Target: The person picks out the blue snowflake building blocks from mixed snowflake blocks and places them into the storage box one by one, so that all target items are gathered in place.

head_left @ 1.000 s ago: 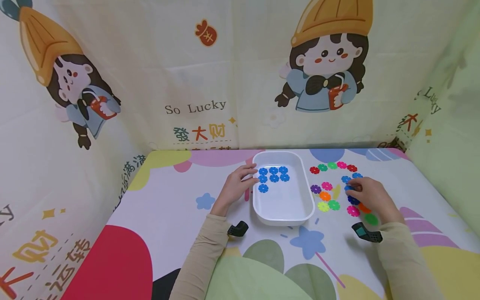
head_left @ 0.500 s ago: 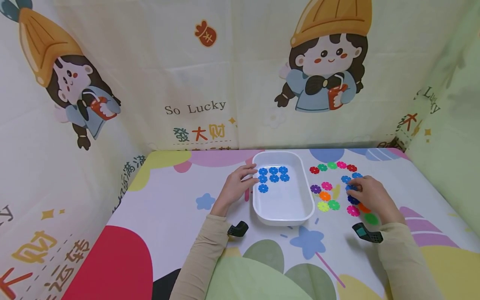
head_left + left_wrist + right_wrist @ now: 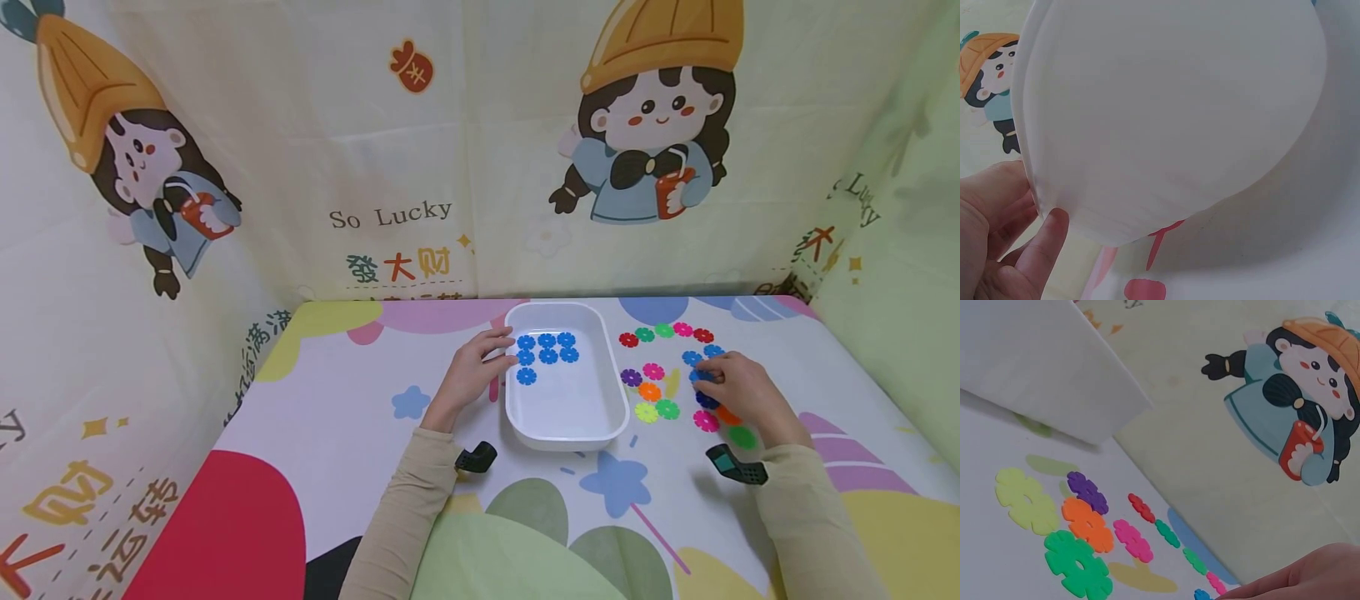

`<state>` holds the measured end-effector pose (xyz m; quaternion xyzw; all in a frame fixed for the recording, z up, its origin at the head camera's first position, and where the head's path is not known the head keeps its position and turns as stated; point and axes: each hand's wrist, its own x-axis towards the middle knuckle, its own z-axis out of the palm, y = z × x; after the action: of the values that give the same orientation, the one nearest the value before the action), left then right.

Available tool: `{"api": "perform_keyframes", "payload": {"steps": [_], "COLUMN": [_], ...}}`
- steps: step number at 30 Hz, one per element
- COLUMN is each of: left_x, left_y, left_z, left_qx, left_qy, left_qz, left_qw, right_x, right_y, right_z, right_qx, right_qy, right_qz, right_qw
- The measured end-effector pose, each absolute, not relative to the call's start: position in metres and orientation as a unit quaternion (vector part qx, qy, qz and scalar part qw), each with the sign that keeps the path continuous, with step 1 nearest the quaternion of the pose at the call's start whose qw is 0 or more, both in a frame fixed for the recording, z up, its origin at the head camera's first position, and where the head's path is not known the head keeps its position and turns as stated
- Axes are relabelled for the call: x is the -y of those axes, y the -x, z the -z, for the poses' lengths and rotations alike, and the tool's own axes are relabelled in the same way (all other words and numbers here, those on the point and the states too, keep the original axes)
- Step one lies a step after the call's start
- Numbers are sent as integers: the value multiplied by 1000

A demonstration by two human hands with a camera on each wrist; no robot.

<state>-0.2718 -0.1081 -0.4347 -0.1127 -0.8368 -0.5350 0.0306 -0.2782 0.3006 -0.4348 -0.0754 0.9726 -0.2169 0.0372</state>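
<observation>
Blue snowflake disc (image 3: pixel 699 376) lies on the table (image 3: pixel 337 400) towards its right edge, in the loose spread of coloured discs right of the white tub (image 3: pixel 567 417). Right hand (image 3: pixel 738 392) sits over it w/ fingers curled down, tips on the disc; a pinch can't be confirmed from the head view, and the right wrist view shows only the hand's edge (image 3: pixel 1310 578), so whether it grasps is unclear.

Round it: two more blue discs (image 3: pixel 692 357) just beyond the fingertips, dark blue disc (image 3: pixel 706 401) and orange disc (image 3: pixel 726 414) partly under the palm, pink disc (image 3: pixel 705 422) and green disc (image 3: pixel 742 437) near the wrist. Further left in the spread: purple (image 3: pixel 632 378), pink (image 3: pixel 653 372), orange (image 3: pixel 649 392), yellow-green (image 3: pixel 646 412), green (image 3: pixel 667 409). An arc of red, green, pink discs (image 3: pixel 664 331) runs along the far side.

Tub stands mid-table, holding seven blue discs (image 3: pixel 547 350) at its far left corner. Left hand (image 3: pixel 472 372) rests against the tub's left wall, fingers relaxed and mostly straight, tips touching the rim; in the left wrist view the thumb (image 3: pixel 1041 247) lies against the wall (image 3: pixel 1166 119). Not clamped round it.
</observation>
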Motion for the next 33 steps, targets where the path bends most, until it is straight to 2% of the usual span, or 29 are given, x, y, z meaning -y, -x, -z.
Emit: {"api": "perform_keyframes", "payload": {"steps": [5, 18, 33], "left_x": [108, 108, 109], "left_y": [272, 271, 272], "left_z": [434, 434, 435], "left_qx": [839, 840, 840], "left_qy": [112, 111, 114], "left_qz": [531, 531, 529], "left_qw": [30, 30, 30], "right_x": [-300, -295, -296], "right_y": [278, 276, 275], "right_z": [435, 438, 433], "right_qx": [-973, -974, -975], "right_qy": [75, 71, 83], "right_qz": [215, 213, 203], "right_qw": [45, 7, 22]}}
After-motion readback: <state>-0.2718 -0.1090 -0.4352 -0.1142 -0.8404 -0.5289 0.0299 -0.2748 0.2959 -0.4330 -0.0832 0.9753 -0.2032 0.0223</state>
